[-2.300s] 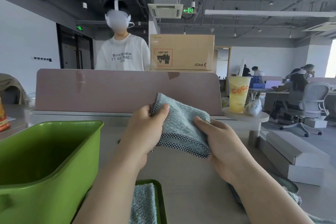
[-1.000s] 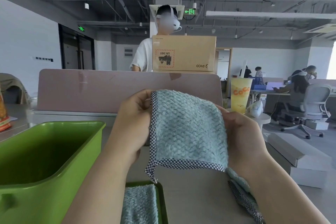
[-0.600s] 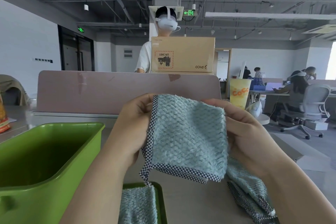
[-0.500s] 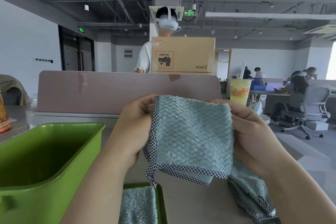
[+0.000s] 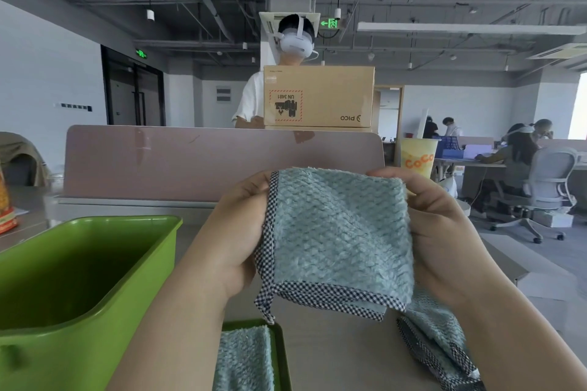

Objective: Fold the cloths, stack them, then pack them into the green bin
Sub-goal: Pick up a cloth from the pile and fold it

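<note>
1. Head view, task thing. The pale blue-green waffle-pile cloth with a black-and-white checked hem is held up in the air above the pale surface, folded to a rough square. An inner layer peeks out below the front hem at the lower right, so the layers are not flush.
2. Head view, grips. Left hand: grip closed on the cloth's left checked hem. Right hand: grip closed on the cloth's right edge, thumb over the top corner. Both carry the same cloth.
3. Head view, surroundings. The bright green plastic bin stands on the surface at left, and no cloth shows in the visible part of its inside. A second cloth of the same pile lies in a dark green tray at the bottom edge. A third, rumpled cloth lies under the right forearm.
4. Judgement. Folding is in hand, the stack is barely begun, and nothing is packed.
5. Risks.
   - The misaligned layers would give a skewed square if laid down as is, and later a leaning stack.
   - Easing either grip in mid-air would let the fold fall open.
   - Lowering the right arm could drag the rumpled cloth and bunch it further.
</note>
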`<act>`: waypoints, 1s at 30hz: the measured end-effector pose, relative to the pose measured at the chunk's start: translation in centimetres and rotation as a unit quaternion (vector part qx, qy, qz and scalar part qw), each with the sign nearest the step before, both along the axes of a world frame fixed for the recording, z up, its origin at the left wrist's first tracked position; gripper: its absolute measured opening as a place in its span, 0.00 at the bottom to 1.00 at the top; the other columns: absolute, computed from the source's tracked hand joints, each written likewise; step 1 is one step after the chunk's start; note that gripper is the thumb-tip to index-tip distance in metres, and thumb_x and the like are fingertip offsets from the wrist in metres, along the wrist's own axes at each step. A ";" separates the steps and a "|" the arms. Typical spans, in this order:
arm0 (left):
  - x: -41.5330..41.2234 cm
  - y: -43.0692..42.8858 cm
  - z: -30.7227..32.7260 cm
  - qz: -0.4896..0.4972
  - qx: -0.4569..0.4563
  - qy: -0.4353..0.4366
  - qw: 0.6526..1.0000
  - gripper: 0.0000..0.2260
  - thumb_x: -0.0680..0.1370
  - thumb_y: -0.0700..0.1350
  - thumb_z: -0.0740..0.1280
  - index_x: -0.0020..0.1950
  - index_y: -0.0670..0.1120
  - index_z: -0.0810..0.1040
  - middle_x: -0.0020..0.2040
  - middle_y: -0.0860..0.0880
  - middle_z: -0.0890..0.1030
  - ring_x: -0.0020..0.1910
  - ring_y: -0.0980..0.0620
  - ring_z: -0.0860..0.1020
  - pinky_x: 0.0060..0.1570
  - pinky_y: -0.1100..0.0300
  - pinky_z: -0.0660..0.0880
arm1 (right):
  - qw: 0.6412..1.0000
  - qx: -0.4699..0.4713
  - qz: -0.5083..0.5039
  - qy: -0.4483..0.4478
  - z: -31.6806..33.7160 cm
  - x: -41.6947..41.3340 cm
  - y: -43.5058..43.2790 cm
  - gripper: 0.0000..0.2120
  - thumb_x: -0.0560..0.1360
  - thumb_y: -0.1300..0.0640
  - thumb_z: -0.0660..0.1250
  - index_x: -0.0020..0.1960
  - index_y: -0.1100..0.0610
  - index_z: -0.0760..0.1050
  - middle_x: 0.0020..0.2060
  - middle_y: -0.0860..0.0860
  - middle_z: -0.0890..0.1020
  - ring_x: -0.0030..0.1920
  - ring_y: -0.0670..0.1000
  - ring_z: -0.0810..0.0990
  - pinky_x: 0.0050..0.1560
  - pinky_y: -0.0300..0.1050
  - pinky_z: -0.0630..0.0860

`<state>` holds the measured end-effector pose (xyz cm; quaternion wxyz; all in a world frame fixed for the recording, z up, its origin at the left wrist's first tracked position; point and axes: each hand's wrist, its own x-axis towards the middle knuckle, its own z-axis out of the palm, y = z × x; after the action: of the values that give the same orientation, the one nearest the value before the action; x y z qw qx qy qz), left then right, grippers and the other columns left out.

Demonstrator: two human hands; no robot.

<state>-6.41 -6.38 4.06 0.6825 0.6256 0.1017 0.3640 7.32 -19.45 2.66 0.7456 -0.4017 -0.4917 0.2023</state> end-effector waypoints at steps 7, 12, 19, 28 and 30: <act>0.2 1.0 -0.1 -0.043 -0.034 -0.039 0.998 0.16 0.79 0.39 0.59 0.42 0.52 0.85 0.43 0.47 0.86 0.39 0.49 0.83 0.41 0.55 0.79 | 0.999 -0.003 -0.018 0.050 0.2 0.4 -0.1 0.11 0.69 0.64 0.65 0.31 0.55 0.80 0.33 0.55 0.80 0.35 0.53 0.68 0.38 0.46 0.62; 0.6 1.0 -0.2 -0.027 -0.051 -0.038 0.998 0.19 0.79 0.40 0.57 0.38 0.51 0.85 0.40 0.46 0.85 0.36 0.50 0.83 0.35 0.58 0.80 | 0.993 -0.020 -0.001 0.117 0.1 0.7 0.4 0.18 0.77 0.67 0.56 0.33 0.57 0.77 0.31 0.55 0.73 0.32 0.52 0.67 0.34 0.44 0.63; 0.9 1.1 -0.2 0.004 -0.070 -0.021 0.997 0.14 0.74 0.48 0.64 0.32 0.48 0.84 0.35 0.48 0.84 0.31 0.51 0.82 0.35 0.59 0.75 | 0.973 -0.032 0.049 0.224 0.3 0.0 0.9 0.14 0.76 0.63 0.57 0.34 0.59 0.75 0.28 0.51 0.78 0.29 0.48 0.78 0.40 0.42 0.75; 1.1 1.1 -1.1 0.090 0.068 0.015 0.993 0.06 0.77 0.40 0.67 0.46 0.51 0.81 0.39 0.54 0.81 0.43 0.51 0.78 0.44 0.56 0.71 | 0.978 -0.092 -0.114 0.149 -0.6 0.4 1.5 0.08 0.76 0.63 0.65 0.45 0.57 0.83 0.40 0.54 0.85 0.42 0.53 0.82 0.50 0.52 0.78; 1.3 1.2 -1.3 0.108 0.093 0.011 0.990 0.06 0.78 0.41 0.66 0.48 0.52 0.81 0.38 0.56 0.81 0.43 0.53 0.78 0.48 0.56 0.73 | 0.978 -0.083 -0.127 0.145 -0.7 0.1 1.7 0.10 0.78 0.60 0.63 0.45 0.57 0.83 0.40 0.54 0.86 0.42 0.53 0.83 0.48 0.51 0.80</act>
<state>-5.11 -5.19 2.76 0.5773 0.6756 0.1417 0.4361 7.42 -17.74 1.97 0.7924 -0.4879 -0.3049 0.2026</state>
